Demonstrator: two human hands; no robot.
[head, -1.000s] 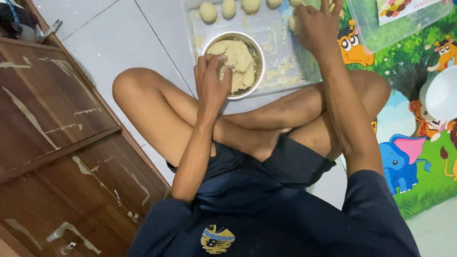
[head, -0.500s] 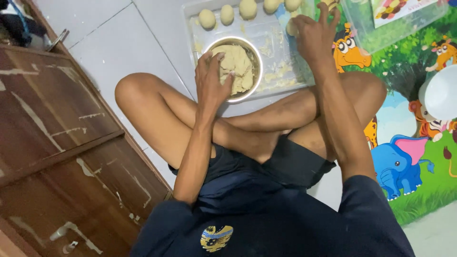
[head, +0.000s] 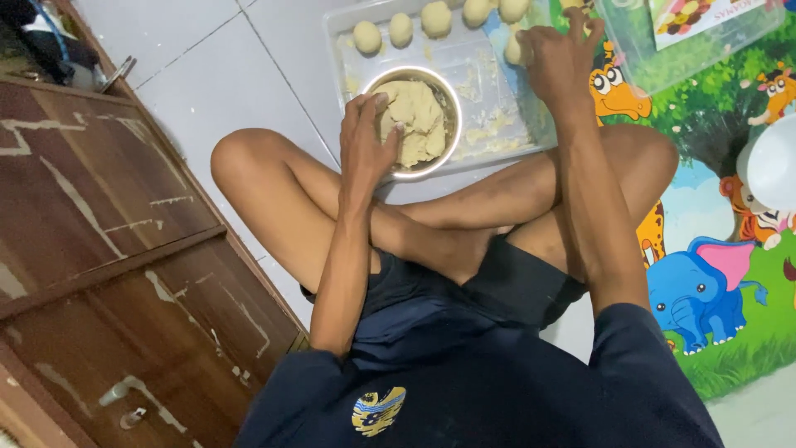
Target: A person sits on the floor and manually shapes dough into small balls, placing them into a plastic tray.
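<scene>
I sit cross-legged on the floor. My left hand [head: 365, 137] rests on the rim of a round metal bowl [head: 452, 141], its fingers dug into the pale yellow dough [head: 419, 116] inside. My right hand [head: 560, 58] is over the far side of a clear plastic tray [head: 481, 62], fingers curled around a dough ball [head: 516, 50]. Several dough balls [head: 402, 29] lie in a row along the tray's far edge. The bowl stands in the tray.
A dark wooden cabinet [head: 99, 257] stands close at my left. A colourful animal-print mat [head: 713, 274] covers the floor at the right, with a clear plastic container [head: 688, 33] and a white round object [head: 771, 162] on it. White floor tiles [head: 224, 75] lie beyond my left knee.
The view shifted, so the tray and bowl sit lower in frame. My left hand stays at the bowl, fingers now pressing into the dough. My right hand stays at the tray's far side.
</scene>
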